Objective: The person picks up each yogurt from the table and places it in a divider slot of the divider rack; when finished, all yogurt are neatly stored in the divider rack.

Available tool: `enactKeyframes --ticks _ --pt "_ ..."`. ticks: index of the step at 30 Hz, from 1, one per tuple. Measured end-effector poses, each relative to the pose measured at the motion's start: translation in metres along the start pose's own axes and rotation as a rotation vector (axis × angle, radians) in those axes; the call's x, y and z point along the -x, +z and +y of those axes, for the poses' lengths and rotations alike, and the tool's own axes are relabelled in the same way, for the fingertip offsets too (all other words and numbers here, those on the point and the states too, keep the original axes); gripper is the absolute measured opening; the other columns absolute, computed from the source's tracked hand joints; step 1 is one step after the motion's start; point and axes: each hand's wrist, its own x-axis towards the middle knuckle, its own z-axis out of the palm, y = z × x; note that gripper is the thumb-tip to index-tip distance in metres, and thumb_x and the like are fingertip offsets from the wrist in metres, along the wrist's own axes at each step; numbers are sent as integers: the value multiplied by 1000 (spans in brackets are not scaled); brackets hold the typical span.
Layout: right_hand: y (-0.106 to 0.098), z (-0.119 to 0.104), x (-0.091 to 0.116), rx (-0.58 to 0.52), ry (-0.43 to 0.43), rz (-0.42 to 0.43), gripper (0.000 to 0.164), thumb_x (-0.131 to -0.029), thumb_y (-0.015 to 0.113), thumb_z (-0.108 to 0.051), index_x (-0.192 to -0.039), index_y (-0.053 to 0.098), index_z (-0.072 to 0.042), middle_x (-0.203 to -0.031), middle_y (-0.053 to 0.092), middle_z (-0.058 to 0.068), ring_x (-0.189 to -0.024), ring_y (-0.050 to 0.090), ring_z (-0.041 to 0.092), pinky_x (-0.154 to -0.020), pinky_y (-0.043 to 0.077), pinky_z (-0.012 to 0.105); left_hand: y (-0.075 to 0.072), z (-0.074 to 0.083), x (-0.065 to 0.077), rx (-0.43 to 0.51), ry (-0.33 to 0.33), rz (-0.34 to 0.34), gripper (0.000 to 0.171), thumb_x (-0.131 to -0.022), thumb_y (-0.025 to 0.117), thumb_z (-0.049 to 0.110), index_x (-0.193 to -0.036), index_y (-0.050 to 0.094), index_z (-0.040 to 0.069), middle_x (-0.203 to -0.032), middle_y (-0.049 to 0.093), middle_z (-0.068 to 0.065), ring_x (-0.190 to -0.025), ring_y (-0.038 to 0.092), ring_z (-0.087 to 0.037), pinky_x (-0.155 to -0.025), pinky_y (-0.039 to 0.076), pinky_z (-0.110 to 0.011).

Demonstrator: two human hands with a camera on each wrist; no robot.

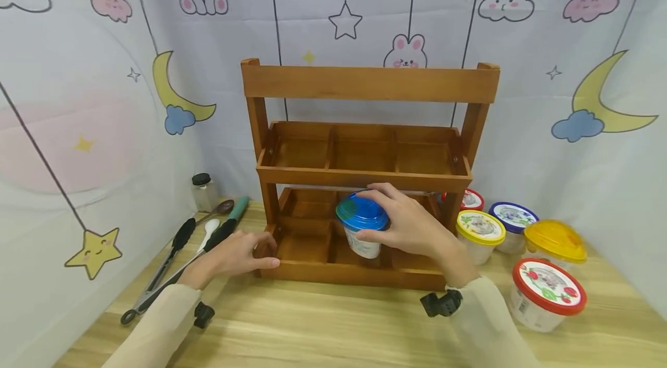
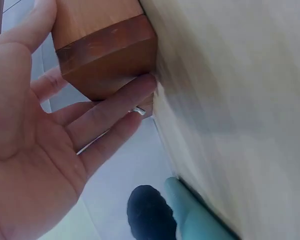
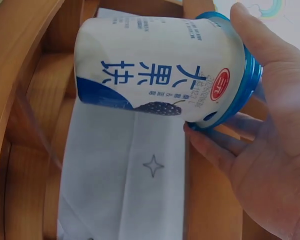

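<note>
My right hand (image 1: 411, 222) grips a yogurt tub (image 1: 363, 223) by its blue domed lid, thumb on one side and fingers on the other. The tub is tilted slightly, in front of the middle compartment of the lower tier of a wooden rack (image 1: 365, 177). In the right wrist view the white tub (image 3: 155, 65) shows blue lettering and a dark berry picture. My left hand (image 1: 242, 252) rests at the rack's lower left front corner; in the left wrist view its fingers (image 2: 110, 112) lie loosely along the wooden end (image 2: 107, 55), thumb on the other side.
Right of the rack stand several lidded tubs, among them a red-lidded one (image 1: 547, 293), a yellow-lidded one (image 1: 480, 229) and an orange domed one (image 1: 554, 240). On the left lie tongs (image 1: 167, 258), a white spoon (image 1: 210, 229) and a teal-handled utensil (image 1: 238, 209), near a black-capped jar (image 1: 204, 191).
</note>
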Motion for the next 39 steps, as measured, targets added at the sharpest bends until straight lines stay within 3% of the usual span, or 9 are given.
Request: enactKeyframes --ticks 11,18,28,39 --pt "13 -11 -14 -31 -48 12 67 -87 73 -54 -143 54 -23 -151 42 7 -124 55 33 -91 54 48 8 0 -8 26 93 20 33 -88 76 40 -104 68 12 -76 57 9 -62 44 -4 -61 40 -26" --pt "35 -8 -16 -69 -55 -7 68 -88 73 -52 -144 52 -20 -153 39 8 -126 54 33 -94 52 49 20 4 -9 -23 166 -31 33 -90 75 35 -110 65 10 -74 52 12 -63 44 -2 -62 42 -24" --pt "58 -14 -33 -61 -81 -8 67 -89 71 -53 -145 50 -21 -153 38 8 -121 56 28 -95 52 47 19 19 -13 5 158 -49 30 -93 72 32 -111 63 9 -73 50 11 -61 44 -2 -58 41 -24" --pt "86 -3 -35 -53 -52 -58 71 -90 66 -58 -146 48 -19 -152 39 6 -125 54 25 -100 48 44 19 15 -16 27 157 -46 34 -92 72 36 -110 64 9 -75 52 11 -65 45 -4 -60 41 -25"
